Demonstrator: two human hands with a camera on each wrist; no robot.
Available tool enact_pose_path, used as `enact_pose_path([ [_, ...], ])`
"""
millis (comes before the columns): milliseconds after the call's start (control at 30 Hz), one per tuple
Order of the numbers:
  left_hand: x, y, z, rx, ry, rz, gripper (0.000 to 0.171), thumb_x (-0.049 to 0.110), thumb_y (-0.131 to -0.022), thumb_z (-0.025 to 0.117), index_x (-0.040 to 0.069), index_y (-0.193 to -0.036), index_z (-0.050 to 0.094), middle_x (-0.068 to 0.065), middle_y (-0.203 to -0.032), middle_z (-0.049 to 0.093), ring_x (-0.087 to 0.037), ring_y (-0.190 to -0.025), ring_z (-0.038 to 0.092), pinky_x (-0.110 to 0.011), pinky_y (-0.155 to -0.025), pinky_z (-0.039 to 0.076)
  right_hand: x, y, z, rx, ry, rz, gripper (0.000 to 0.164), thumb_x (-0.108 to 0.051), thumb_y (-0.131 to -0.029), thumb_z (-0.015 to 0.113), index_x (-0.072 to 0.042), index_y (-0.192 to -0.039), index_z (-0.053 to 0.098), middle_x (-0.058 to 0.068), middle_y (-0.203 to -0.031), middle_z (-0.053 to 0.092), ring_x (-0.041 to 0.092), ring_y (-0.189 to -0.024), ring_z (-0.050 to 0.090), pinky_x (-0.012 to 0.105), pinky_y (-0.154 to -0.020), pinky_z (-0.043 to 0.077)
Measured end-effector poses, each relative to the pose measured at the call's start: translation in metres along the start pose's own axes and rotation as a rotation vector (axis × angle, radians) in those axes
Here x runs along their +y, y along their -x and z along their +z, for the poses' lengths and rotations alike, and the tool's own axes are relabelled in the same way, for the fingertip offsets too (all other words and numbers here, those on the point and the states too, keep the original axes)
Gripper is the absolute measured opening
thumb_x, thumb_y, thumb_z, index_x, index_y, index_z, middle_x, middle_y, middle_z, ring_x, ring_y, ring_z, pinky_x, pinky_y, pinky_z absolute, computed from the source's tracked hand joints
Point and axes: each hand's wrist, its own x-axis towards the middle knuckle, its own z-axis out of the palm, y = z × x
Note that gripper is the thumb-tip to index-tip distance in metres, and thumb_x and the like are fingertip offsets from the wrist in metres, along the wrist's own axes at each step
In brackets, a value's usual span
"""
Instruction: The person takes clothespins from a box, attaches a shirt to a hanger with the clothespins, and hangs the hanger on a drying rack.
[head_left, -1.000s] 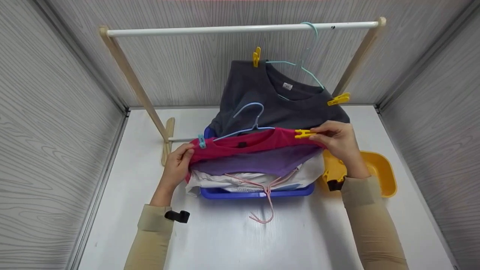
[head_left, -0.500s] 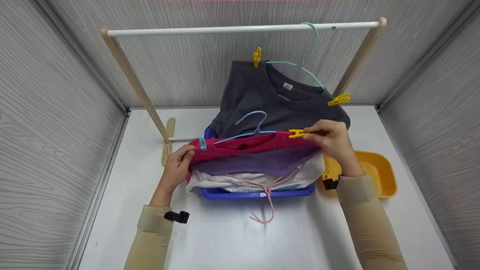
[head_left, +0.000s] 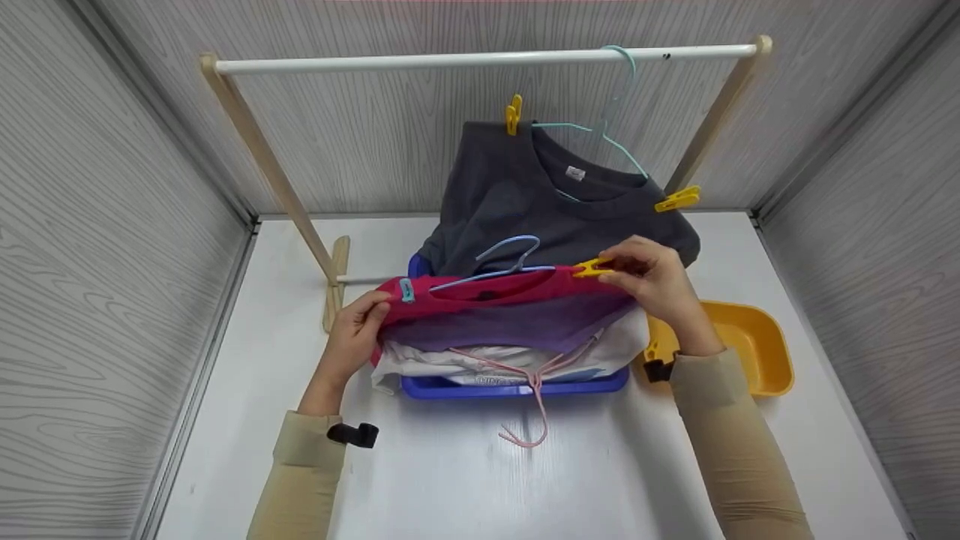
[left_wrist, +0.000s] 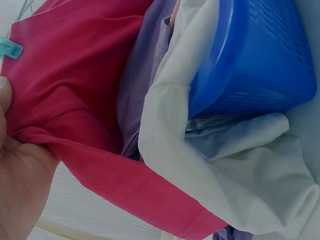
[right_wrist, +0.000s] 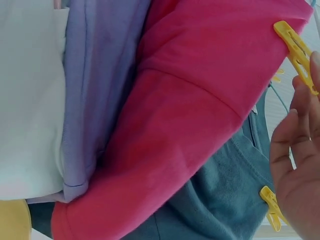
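A red shirt (head_left: 517,291) lies across the piled laundry, with a blue hanger (head_left: 517,259) inside its neckline. My left hand (head_left: 358,334) grips the shirt's left shoulder, beside a light-blue clothespin (head_left: 406,290) fastened there. At the other shoulder my right hand (head_left: 652,281) pinches a yellow clothespin (head_left: 592,268). In the right wrist view the tip of that yellow clothespin (right_wrist: 295,50) is on the red fabric's edge. Beneath are a purple garment (head_left: 510,324), a white garment (head_left: 435,361) and a pink hanger (head_left: 534,379), in a blue basket (head_left: 517,390).
A dark grey shirt (head_left: 517,202) hangs behind from a rack's white bar (head_left: 420,61) on a teal hanger (head_left: 619,142), with two yellow clothespins on it. To the right stands a yellow bin (head_left: 769,349), partly hidden by my right arm. A wooden rack leg (head_left: 274,169) rises at left.
My right hand has moved a little left with the yellow clothespin, toward the shirt's neckline. The blue hanger's hook has tipped down and right. My left hand has hardly moved.
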Motion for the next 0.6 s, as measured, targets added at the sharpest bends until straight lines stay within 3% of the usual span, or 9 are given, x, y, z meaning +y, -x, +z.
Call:
enact_pose_path([
  [200,0.000,-0.001,0.000,-0.010,-0.009,-0.018,0.013,-0.009,-0.096,0.052,-0.013,-0.101,0.063,-0.025,-0.098,0.065,-0.005,-0.096,0.058,-0.019,-0.088,0.042,0.005,0.005,0.001,-0.005,-0.050,-0.008,0.037,0.010,-0.079,0.076,0.010,-0.115,0.066,0.024,-0.106,0.061,0.037,-0.084,0.053,0.030,-0.074,0.050],
  [367,-0.001,-0.002,0.001,-0.009,-0.012,-0.018,0.013,-0.009,-0.096,0.051,-0.013,-0.101,0.063,-0.024,-0.098,0.065,-0.002,-0.097,0.057,-0.019,-0.088,0.042,0.008,0.009,-0.001,-0.001,-0.031,0.028,0.053,0.007,-0.077,0.079,0.007,-0.127,0.059,0.022,-0.112,0.060,0.040,-0.096,0.054,0.043,-0.081,0.048],
  [600,0.000,-0.003,0.001,0.005,-0.009,-0.019,0.014,-0.010,-0.096,0.051,-0.014,-0.101,0.063,-0.025,-0.098,0.065,0.000,-0.097,0.057,-0.019,-0.088,0.042,0.020,0.017,0.001,0.031,0.026,0.076,0.044,0.007,-0.077,0.079,0.010,-0.118,0.063,0.028,-0.110,0.059,0.041,-0.100,0.054,0.047,-0.085,0.045],
])
